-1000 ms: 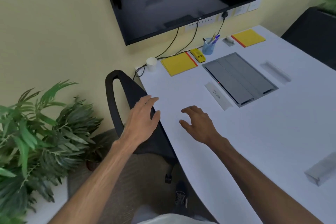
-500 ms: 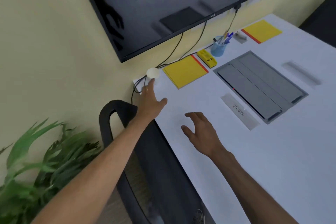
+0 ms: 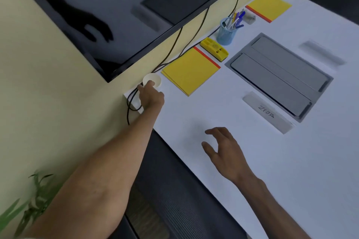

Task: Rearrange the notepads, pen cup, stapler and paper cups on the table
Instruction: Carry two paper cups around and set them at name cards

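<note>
A white paper cup (image 3: 153,79) stands at the table's far left corner, by the wall. My left hand (image 3: 151,97) reaches onto it, fingers wrapped around its near side and one fingertip over the rim. To its right lie a yellow notepad (image 3: 190,72) with a red edge, a yellow stapler (image 3: 213,49) and a blue mesh pen cup (image 3: 226,33) with several pens. A second yellow notepad (image 3: 269,6) lies farther back, with a small pale object (image 3: 249,18) beside it. My right hand (image 3: 225,151) hovers over the white table (image 3: 291,161), fingers apart and holding nothing.
A grey cable-box lid (image 3: 279,75) is set into the table, with a "ZEBRA" name plate (image 3: 267,112) in front and another plate (image 3: 322,52) behind. Black cables (image 3: 171,52) hang from the wall monitor (image 3: 136,6) near the cup. A black chair (image 3: 174,200) stands below.
My left hand has stretched forward from the table edge to the paper cup and closed around it. My head has come closer. The right hand has stayed in about the same place.
</note>
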{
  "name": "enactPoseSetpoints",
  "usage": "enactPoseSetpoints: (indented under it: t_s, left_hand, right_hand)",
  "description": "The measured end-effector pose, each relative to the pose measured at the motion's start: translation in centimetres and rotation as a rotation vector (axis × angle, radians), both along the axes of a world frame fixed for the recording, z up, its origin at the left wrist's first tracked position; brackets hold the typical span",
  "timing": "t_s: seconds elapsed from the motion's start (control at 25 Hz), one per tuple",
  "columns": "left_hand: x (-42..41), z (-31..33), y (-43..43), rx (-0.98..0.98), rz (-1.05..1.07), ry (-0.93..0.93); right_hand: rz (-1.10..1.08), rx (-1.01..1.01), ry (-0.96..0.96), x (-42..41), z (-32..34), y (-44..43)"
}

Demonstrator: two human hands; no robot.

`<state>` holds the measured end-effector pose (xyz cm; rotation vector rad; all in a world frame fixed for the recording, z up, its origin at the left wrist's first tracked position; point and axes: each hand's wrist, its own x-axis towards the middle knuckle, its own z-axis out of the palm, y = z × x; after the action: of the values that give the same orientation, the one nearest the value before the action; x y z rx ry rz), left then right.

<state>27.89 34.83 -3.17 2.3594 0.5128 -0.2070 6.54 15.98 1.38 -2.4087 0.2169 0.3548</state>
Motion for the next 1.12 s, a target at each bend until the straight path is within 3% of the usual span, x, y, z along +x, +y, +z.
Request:
enactPoseSetpoints:
  t_s: [0.28,0.48,0.72,0.96,1.12]
  left_hand:
    - [1.5,-1.5,0.5,0.17,-0.025,-0.035]
    - [1.1,-1.0,-0.1,0.144,-0.104,-0.075]
    - [-1.8,2.9,-2.3,-0.038,-0.267,-0.129]
    - [-10.4,6.1,-4.9,-0.308,-0.586,0.029]
    - [-14.1,7.9,-6.8,-0.478,-0.665,0.09]
  right_hand:
    - [-0.059,0.011,0.045,0.4,-1.0,0.5]
    - [-0.072,0.025,0.061,0.2,-0.4,0.2]
    - [-0.094,0.052,-0.008,0.9,1.5,-0.7]
    - [-0.206,0.106,-0.073,-0.4,3.5,-1.9]
    - [-0.279,0.172,-0.052,-2.9,4.6,-3.1]
